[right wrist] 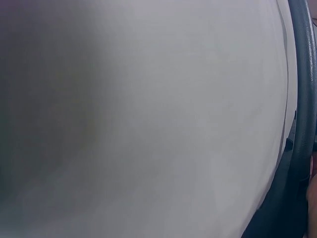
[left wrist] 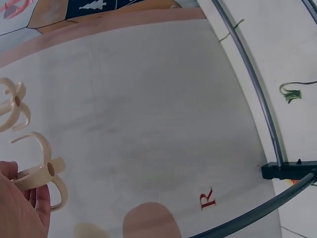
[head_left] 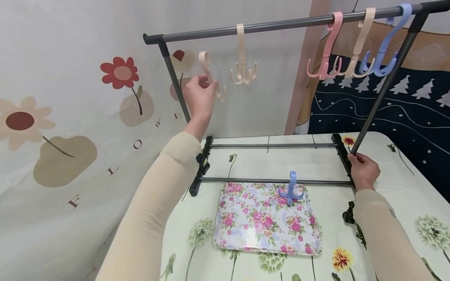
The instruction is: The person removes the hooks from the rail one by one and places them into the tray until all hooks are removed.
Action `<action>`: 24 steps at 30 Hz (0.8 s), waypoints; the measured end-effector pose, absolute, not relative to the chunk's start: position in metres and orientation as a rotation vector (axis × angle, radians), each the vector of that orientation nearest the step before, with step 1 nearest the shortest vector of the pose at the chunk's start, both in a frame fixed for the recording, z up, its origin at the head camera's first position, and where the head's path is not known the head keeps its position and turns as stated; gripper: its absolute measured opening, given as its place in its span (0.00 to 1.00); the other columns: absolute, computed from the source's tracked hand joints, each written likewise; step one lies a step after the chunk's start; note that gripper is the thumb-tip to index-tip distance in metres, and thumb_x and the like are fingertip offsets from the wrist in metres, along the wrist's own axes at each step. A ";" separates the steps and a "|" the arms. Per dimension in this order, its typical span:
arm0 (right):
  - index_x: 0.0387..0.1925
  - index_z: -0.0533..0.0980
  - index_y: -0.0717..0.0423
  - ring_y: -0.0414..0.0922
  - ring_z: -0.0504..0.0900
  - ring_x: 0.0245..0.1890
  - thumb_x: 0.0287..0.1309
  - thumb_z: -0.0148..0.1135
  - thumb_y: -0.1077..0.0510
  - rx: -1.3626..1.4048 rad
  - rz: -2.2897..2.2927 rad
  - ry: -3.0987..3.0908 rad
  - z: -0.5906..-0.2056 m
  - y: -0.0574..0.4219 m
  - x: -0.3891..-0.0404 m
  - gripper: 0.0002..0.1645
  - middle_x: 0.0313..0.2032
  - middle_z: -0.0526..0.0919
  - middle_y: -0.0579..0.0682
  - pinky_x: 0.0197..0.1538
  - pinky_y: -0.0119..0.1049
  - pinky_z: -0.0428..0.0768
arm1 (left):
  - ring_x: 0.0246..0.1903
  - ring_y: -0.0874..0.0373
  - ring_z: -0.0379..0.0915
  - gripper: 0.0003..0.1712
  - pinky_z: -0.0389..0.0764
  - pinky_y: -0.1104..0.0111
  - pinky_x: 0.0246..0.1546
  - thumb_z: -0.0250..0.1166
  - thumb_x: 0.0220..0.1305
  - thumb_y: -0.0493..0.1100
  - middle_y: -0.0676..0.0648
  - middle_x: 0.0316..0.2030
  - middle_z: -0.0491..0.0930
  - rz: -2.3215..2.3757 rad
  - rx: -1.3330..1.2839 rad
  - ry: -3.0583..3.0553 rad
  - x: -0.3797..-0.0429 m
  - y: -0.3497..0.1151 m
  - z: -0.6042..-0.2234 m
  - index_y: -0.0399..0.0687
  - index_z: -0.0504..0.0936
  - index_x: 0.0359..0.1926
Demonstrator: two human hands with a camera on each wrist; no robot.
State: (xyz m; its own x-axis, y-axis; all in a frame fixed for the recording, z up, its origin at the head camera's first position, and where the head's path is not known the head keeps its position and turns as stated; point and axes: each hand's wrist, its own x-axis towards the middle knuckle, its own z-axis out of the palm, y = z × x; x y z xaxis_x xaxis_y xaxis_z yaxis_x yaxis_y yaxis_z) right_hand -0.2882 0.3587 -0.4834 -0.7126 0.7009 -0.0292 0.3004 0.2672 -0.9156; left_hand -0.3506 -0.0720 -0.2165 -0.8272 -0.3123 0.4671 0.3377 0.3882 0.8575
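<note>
**Cream hook held in left fingers below the rail; right fingers on the post**

Head view: The left hand (head_left: 201, 95) has its fingers (head_left: 213, 85) drawn together, pinching the stem of the held cream hook (head_left: 206, 69). This hook is at the left side of the rack (head_left: 173, 74), lower in view than the rail (head_left: 281, 25) and off it. Its long axis is near upright but leaning: the curved end points up and slightly left, the pronged end down and right. The right hand (head_left: 365, 171) has its fingers curled round the lower part of the right post (head_left: 385, 84), near the black foot bar (head_left: 341, 158). On the rail hang a second cream hook (head_left: 241, 50), right of the held one, and, near the right end, a pink hook (head_left: 329, 47), a third cream hook (head_left: 358, 45) and a blue hook (head_left: 386, 43), all prongs down. A flowered tray (head_left: 260, 234) lies on the cloth-covered bench (head_left: 404, 171); a loose blue hook (head_left: 291, 187) is on its far right part, curved end toward the far edge.

Left wrist view: Fingers grip the stem; the pronged end faces right and toward the camera. The curved end is hidden. The second cream hook shows nearby at the left edge.

Right wrist view: A sliver of the right hand shows beside the post; finger spread cannot be told here. A pale, blurred surface fills most of the view.
</note>
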 end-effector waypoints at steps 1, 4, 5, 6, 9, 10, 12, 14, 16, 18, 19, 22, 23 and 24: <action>0.61 0.77 0.55 0.32 0.68 0.31 0.67 0.58 0.42 -0.912 1.439 -2.160 -0.483 0.359 -0.288 0.29 0.28 0.70 0.27 0.35 0.28 0.68 | 0.40 0.58 0.78 0.13 0.80 0.68 0.43 0.67 0.66 0.42 0.45 0.40 0.82 -1.484 -0.031 -2.082 -0.350 -0.071 -0.219 0.43 0.82 0.49; 0.62 0.77 0.54 0.32 0.69 0.32 0.68 0.58 0.42 -0.919 1.439 -2.163 -0.483 0.359 -0.288 0.29 0.30 0.71 0.28 0.35 0.28 0.68 | 0.40 0.57 0.78 0.13 0.80 0.68 0.43 0.67 0.67 0.43 0.45 0.40 0.82 -1.515 -0.064 -2.097 -0.349 -0.070 -0.228 0.43 0.81 0.50; 0.62 0.77 0.54 0.32 0.69 0.32 0.68 0.57 0.42 -0.919 1.439 -2.164 -0.483 0.359 -0.288 0.29 0.30 0.71 0.28 0.35 0.28 0.68 | 0.40 0.57 0.78 0.13 0.81 0.67 0.43 0.67 0.66 0.43 0.45 0.40 0.82 -1.516 -0.073 -2.102 -0.348 -0.069 -0.230 0.43 0.82 0.49; 0.62 0.77 0.54 0.32 0.69 0.31 0.68 0.57 0.42 -0.917 1.435 -2.166 -0.483 0.359 -0.288 0.29 0.30 0.71 0.29 0.35 0.28 0.68 | 0.40 0.57 0.79 0.14 0.81 0.68 0.42 0.68 0.66 0.43 0.45 0.39 0.82 -1.516 -0.080 -2.108 -0.347 -0.069 -0.233 0.42 0.82 0.49; 0.62 0.77 0.53 0.31 0.69 0.31 0.68 0.58 0.42 -0.917 1.426 -2.167 -0.484 0.359 -0.289 0.28 0.31 0.72 0.30 0.35 0.28 0.69 | 0.39 0.58 0.80 0.13 0.81 0.68 0.40 0.69 0.64 0.43 0.46 0.38 0.83 -1.494 -0.084 -2.136 -0.345 -0.066 -0.240 0.42 0.82 0.46; 0.62 0.77 0.53 0.32 0.69 0.31 0.68 0.58 0.42 -0.920 1.427 -2.166 -0.484 0.359 -0.289 0.28 0.31 0.72 0.30 0.35 0.28 0.69 | 0.37 0.58 0.81 0.12 0.81 0.68 0.39 0.70 0.63 0.43 0.46 0.37 0.84 -1.478 -0.086 -2.149 -0.344 -0.065 -0.242 0.42 0.83 0.45; 0.62 0.77 0.53 0.32 0.69 0.32 0.68 0.58 0.42 -0.925 1.437 -2.160 -0.484 0.359 -0.290 0.28 0.32 0.73 0.30 0.35 0.28 0.69 | 0.36 0.58 0.81 0.11 0.81 0.69 0.37 0.71 0.61 0.43 0.47 0.36 0.84 -1.444 -0.096 -2.176 -0.343 -0.064 -0.245 0.42 0.83 0.43; 0.62 0.77 0.53 0.32 0.69 0.32 0.68 0.58 0.42 -0.932 1.444 -2.155 -0.484 0.359 -0.290 0.29 0.32 0.73 0.30 0.36 0.28 0.69 | 0.34 0.59 0.81 0.10 0.80 0.69 0.36 0.71 0.60 0.43 0.47 0.35 0.85 -1.406 -0.114 -2.201 -0.342 -0.063 -0.248 0.43 0.84 0.41; 0.62 0.77 0.53 0.32 0.69 0.32 0.67 0.58 0.42 -0.935 1.445 -2.153 -0.484 0.359 -0.291 0.28 0.32 0.73 0.30 0.36 0.28 0.69 | 0.33 0.59 0.81 0.10 0.80 0.68 0.36 0.71 0.60 0.43 0.48 0.34 0.85 -1.362 -0.132 -2.227 -0.340 -0.062 -0.251 0.43 0.84 0.40; 0.62 0.77 0.53 0.31 0.69 0.31 0.67 0.58 0.42 -0.934 1.440 -2.156 -0.484 0.359 -0.291 0.28 0.31 0.72 0.29 0.35 0.27 0.69 | 0.33 0.60 0.81 0.10 0.79 0.68 0.37 0.71 0.60 0.45 0.49 0.34 0.85 -1.327 -0.138 -2.249 -0.339 -0.062 -0.253 0.44 0.84 0.40; 0.62 0.77 0.53 0.31 0.69 0.31 0.67 0.58 0.42 -0.935 1.439 -2.157 -0.484 0.359 -0.291 0.28 0.31 0.72 0.29 0.35 0.27 0.69 | 0.34 0.60 0.81 0.11 0.79 0.68 0.38 0.71 0.60 0.45 0.49 0.34 0.85 -1.311 -0.137 -2.258 -0.338 -0.062 -0.254 0.45 0.84 0.40; 0.62 0.77 0.53 0.31 0.69 0.31 0.68 0.58 0.43 -0.931 1.434 -2.161 -0.484 0.359 -0.290 0.28 0.30 0.71 0.28 0.35 0.27 0.68 | 0.34 0.61 0.81 0.12 0.77 0.67 0.39 0.72 0.60 0.48 0.50 0.35 0.85 -1.271 -0.130 -2.277 -0.337 -0.063 -0.258 0.46 0.85 0.41; 0.62 0.77 0.53 0.31 0.69 0.31 0.68 0.58 0.43 -0.928 1.433 -2.162 -0.483 0.359 -0.290 0.28 0.29 0.71 0.28 0.35 0.27 0.68 | 0.34 0.61 0.81 0.13 0.77 0.67 0.39 0.72 0.60 0.48 0.50 0.35 0.86 -1.261 -0.125 -2.280 -0.337 -0.063 -0.259 0.46 0.85 0.41; 0.62 0.77 0.53 0.31 0.69 0.31 0.68 0.58 0.43 -0.928 1.434 -2.162 -0.483 0.359 -0.290 0.28 0.29 0.71 0.28 0.35 0.27 0.68 | 0.34 0.61 0.81 0.13 0.77 0.66 0.39 0.72 0.60 0.49 0.50 0.35 0.86 -1.253 -0.125 -2.281 -0.337 -0.064 -0.260 0.46 0.85 0.41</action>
State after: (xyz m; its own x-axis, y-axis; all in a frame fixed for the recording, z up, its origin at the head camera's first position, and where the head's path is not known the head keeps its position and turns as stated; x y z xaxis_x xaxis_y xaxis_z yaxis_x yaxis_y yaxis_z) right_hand -0.2900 0.3590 -0.4833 -0.7080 0.7050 -0.0418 0.3128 0.2600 -0.9135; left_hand -0.3374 -0.0639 -0.2598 -0.8555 -0.1678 0.4899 0.3234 0.5658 0.7585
